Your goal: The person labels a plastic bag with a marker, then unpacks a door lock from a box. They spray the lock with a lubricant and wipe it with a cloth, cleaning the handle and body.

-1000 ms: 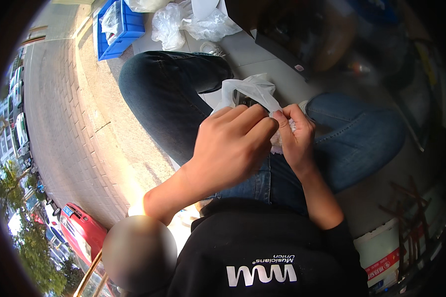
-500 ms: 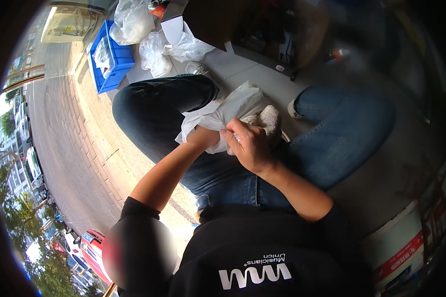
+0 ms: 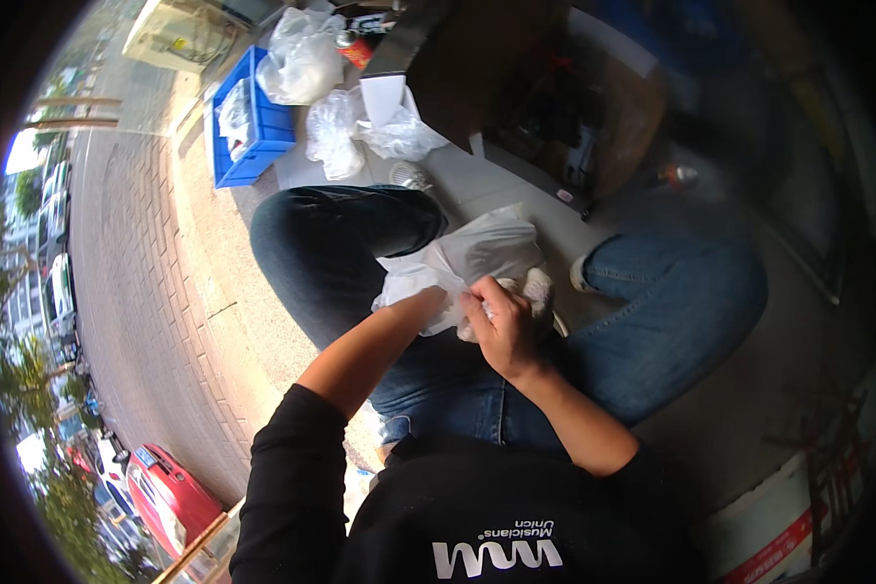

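Observation:
Between my knees lies a thin white plastic bag (image 3: 501,243), crumpled, its mouth toward me. My left hand (image 3: 432,304) reaches into that mouth up to about the wrist, so its fingers are hidden by the plastic. Close on its right, my right hand (image 3: 502,326) is closed, pinching the edge of the bag between thumb and fingers. A whitish, rough-textured soft thing (image 3: 538,289) shows just beyond the right hand's knuckles. It is partly covered by the hand and the bag, and its kind is unclear.
Past my left knee stands a blue plastic crate (image 3: 268,131) with bagged contents. Clear plastic bags (image 3: 304,60) and a red can (image 3: 353,47) are beside it. A dark open box (image 3: 530,161) sits ahead. Another can (image 3: 676,175) lies at right, and a white-and-red carton (image 3: 774,530) at lower right.
The whole view has shifted, so the scene sits lower and further right. My left hand stays inside the bag, and my right hand keeps its pinch on the edge.

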A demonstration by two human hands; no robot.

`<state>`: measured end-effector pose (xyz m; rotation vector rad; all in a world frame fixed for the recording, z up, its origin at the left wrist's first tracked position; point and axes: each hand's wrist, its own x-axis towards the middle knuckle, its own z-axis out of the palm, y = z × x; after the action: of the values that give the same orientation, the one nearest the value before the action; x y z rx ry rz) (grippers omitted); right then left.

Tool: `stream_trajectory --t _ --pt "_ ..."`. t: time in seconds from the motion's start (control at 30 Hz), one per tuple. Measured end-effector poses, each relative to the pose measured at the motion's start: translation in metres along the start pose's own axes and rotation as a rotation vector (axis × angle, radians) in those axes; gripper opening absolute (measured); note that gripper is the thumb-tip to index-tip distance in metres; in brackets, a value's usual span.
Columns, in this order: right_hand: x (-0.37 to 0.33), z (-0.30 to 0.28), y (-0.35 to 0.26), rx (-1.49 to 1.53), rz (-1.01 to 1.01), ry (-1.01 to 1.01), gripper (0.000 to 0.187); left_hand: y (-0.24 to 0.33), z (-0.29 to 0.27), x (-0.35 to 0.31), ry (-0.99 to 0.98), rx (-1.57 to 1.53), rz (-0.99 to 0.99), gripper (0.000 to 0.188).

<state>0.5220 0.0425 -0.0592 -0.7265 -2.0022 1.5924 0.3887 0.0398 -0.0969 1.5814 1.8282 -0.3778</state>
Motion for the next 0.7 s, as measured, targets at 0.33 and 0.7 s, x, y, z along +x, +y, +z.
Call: stream_trajectory --t 0.33,0.7 --pt "0.007 -0.001 0.004 -0.12 0.023 -0.042 0.019 -0.013 0.01 0.035 0.009 0.122 0.056 0.035" --pt "0.033 -0.061 0.031 0.005 0.269 -0.002 0.024 -0.039 0.006 0.005 0.005 0.416 0.191 0.038"
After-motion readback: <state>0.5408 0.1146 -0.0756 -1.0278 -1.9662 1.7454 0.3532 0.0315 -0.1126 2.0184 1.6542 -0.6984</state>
